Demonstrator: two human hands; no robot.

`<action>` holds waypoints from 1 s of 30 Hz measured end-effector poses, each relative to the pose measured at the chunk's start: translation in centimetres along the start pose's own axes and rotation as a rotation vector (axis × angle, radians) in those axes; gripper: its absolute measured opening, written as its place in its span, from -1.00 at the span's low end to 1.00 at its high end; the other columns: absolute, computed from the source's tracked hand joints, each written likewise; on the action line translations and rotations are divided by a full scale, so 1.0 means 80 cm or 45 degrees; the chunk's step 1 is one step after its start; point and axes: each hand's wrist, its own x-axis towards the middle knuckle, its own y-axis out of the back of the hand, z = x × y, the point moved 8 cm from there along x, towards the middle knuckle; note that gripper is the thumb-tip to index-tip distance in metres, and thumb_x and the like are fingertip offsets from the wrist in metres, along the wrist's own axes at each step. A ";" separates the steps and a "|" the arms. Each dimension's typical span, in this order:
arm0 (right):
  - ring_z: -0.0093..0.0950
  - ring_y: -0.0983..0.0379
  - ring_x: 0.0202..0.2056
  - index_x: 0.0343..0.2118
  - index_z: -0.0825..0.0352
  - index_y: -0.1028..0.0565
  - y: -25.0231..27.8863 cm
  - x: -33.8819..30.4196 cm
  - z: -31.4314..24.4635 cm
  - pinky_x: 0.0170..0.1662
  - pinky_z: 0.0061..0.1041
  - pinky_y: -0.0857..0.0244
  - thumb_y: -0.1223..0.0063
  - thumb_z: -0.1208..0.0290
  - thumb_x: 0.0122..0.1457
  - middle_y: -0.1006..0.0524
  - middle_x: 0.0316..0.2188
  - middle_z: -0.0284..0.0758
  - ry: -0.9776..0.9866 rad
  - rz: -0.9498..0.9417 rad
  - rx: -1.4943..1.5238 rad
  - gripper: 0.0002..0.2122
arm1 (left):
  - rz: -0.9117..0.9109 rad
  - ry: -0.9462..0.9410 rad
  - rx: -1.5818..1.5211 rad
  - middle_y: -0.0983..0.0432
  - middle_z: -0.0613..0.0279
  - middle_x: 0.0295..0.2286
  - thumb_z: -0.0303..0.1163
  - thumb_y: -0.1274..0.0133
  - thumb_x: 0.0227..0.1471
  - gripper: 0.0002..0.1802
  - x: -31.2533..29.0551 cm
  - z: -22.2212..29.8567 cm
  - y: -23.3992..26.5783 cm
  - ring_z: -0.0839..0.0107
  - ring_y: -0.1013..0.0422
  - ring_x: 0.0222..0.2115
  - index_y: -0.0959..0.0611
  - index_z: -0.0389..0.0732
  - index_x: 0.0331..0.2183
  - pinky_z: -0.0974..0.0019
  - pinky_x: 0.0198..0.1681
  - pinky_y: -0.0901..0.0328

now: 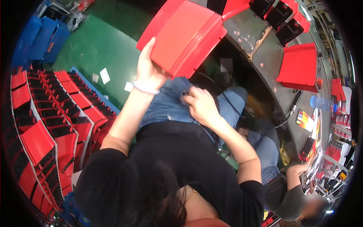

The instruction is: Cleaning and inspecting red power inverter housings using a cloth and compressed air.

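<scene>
My left hand (149, 67) is closed on the near edge of a large red plastic casing (185, 34) with ribbed sides. The thumb lies along its face, and the other fingers are hidden behind it. The casing is held up and tilted, beside the far end of the workbench (261, 56). My right hand (202, 104) rests over my jeans with its fingers curled together. A small dark bit shows at the fingertips, too little to name.
Stacked red-and-black units (56, 113) fill the left side. Blue bins (41, 38) stand at the far left. On the bench are another red casing (298, 66), black-fronted units (289, 30), a cable (291, 111) and a clear bottle (321, 103). A co-worker (283, 189) sits at right.
</scene>
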 end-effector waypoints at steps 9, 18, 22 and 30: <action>-0.71 -0.40 -0.34 -0.27 0.43 -0.53 0.122 -0.031 0.097 -0.20 -0.68 -0.27 -0.07 0.54 0.14 -0.53 -0.37 -0.47 -0.568 0.726 1.439 -0.87 | -0.506 -0.053 -0.132 -0.38 0.00 0.01 -0.18 -0.03 0.03 -0.37 0.003 0.023 0.037 0.07 -0.34 0.01 -0.35 -0.31 0.08 -0.01 0.10 -0.24; -0.59 -0.43 -0.25 -0.19 0.49 -0.51 0.191 -0.004 0.042 -0.12 -0.60 -0.29 0.11 0.60 0.20 -0.55 -0.26 -0.31 -0.223 0.925 1.323 -0.81 | -0.493 0.023 -0.155 -0.37 -0.01 0.01 -0.28 -0.13 -0.07 -0.32 0.017 0.011 0.054 0.08 -0.35 0.00 -0.34 -0.30 0.08 0.02 0.09 -0.26; -0.39 -0.40 -0.33 -0.50 0.49 -0.36 0.212 0.028 -0.016 -0.23 -0.51 -0.28 0.14 0.76 0.04 -0.45 -0.36 -0.20 0.251 0.753 0.681 -0.93 | -0.529 0.038 -0.143 -0.36 -0.03 0.02 -0.32 -0.12 -0.09 -0.33 0.011 0.011 0.050 0.07 -0.33 0.02 -0.35 -0.30 0.08 0.01 0.10 -0.25; -0.34 -0.30 -0.44 -0.53 0.26 -0.43 0.210 0.038 -0.029 -0.35 -0.38 -0.14 -0.01 0.58 -0.27 -0.33 -0.49 -0.33 0.291 0.684 -0.280 -0.84 | -0.636 0.042 -0.182 -0.40 -0.03 -0.02 -0.34 -0.12 -0.09 -0.36 -0.002 0.011 0.031 0.08 -0.38 -0.03 -0.37 -0.32 0.05 0.02 0.05 -0.31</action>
